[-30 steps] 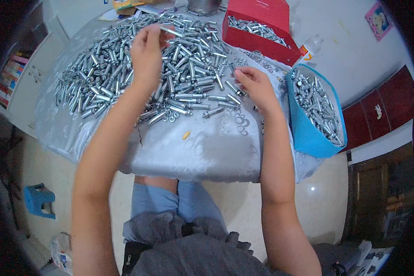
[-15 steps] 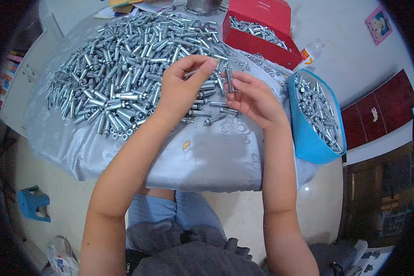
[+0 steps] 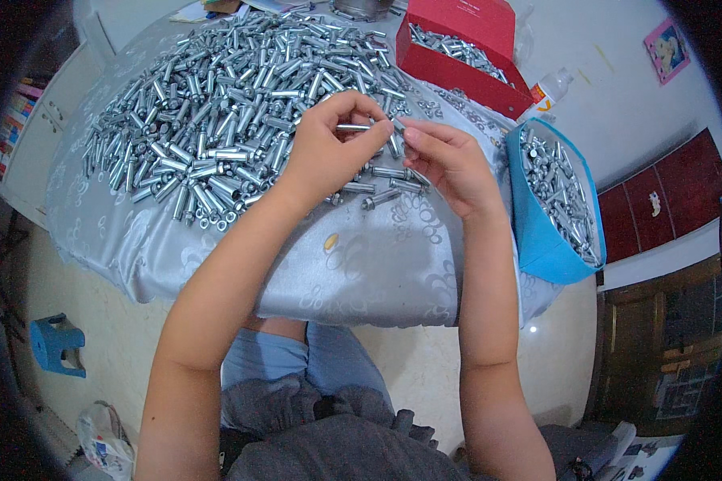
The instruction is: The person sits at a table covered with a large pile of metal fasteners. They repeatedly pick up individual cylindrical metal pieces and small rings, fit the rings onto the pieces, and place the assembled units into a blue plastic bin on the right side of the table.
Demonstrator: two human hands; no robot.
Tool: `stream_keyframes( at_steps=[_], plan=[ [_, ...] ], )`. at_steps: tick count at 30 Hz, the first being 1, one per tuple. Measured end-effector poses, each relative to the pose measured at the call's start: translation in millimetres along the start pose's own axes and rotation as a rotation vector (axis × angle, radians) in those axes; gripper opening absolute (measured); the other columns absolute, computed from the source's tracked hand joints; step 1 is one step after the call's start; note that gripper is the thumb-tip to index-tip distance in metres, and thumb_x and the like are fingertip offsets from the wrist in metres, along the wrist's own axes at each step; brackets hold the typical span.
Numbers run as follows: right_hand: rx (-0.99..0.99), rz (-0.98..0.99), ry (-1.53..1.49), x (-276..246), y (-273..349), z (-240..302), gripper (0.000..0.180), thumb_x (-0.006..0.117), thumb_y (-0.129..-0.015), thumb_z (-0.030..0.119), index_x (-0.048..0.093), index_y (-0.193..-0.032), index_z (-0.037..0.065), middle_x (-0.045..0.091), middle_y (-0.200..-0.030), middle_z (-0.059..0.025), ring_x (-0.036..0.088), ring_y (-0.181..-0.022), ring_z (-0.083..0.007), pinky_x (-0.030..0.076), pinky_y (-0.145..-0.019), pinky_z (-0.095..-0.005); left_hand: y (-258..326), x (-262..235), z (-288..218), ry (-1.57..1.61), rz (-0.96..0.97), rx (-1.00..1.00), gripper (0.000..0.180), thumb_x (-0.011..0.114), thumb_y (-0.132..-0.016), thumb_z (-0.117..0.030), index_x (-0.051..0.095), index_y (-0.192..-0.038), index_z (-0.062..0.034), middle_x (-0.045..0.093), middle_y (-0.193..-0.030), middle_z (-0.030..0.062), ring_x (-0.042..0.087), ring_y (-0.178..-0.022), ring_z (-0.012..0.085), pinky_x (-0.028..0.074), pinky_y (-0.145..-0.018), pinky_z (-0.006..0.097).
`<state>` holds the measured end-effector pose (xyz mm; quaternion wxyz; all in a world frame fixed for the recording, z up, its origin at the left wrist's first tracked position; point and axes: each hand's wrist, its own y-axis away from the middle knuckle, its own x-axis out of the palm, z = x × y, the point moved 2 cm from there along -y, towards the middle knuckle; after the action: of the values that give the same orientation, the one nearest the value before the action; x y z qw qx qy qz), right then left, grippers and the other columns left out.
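Note:
My left hand (image 3: 333, 144) and my right hand (image 3: 456, 163) meet fingertip to fingertip over the near right edge of a big heap of shiny metal expansion bolts (image 3: 217, 120). Between the tips, my right thumb and fingers pinch an expansion bolt (image 3: 399, 126), mostly covered by them. My left thumb and forefinger are pressed together at the bolt's end; whatever they hold is too small to make out. Several loose bolts (image 3: 381, 197) lie on the cloth just below the hands.
A blue fabric bin (image 3: 557, 268) filled with bolts stands at the right table edge. Behind it are a red box (image 3: 465, 76) of bolts and a plastic bottle (image 3: 549, 90). Small nuts (image 3: 457, 104) lie scattered near the red box. A silvery tablecloth (image 3: 361, 272) covers the table.
My hands have come together; the fingertips that were apart now meet at the bolt. The bolt, upright in my right fingers before, is now largely hidden by them.

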<state>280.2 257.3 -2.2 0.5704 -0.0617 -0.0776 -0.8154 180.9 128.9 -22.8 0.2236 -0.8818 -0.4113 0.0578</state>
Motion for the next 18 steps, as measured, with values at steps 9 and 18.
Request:
stream_keyframes(
  at_steps=[9,18],
  plan=[
    [-0.046,0.027,0.064,3.5,0.4,-1.9,0.025,0.063,-0.076,0.014,0.061,-0.096,-0.001,0.059,-0.076,-0.0025,0.052,-0.065,-0.0083,0.046,-0.062,-0.0209,-0.7,-4.7,-7.4,-0.013,-0.060,0.027,0.009,0.063,-0.073,-0.009,0.057,-0.073,-0.0022,0.056,-0.064,-0.0012,0.049,-0.057,0.0024,0.039,-0.051,0.016],
    [-0.097,-0.002,0.073,3.2,1.8,1.3,0.025,0.062,-0.078,0.012,0.060,-0.098,-0.002,0.058,-0.078,-0.0034,0.053,-0.068,-0.0090,0.046,-0.064,-0.0208,1.8,-0.5,-6.8,-0.063,-0.001,0.004,0.010,0.061,-0.075,-0.011,0.056,-0.075,-0.0017,0.056,-0.065,-0.0007,0.049,-0.059,0.0023,0.040,-0.053,0.017]
  ],
)
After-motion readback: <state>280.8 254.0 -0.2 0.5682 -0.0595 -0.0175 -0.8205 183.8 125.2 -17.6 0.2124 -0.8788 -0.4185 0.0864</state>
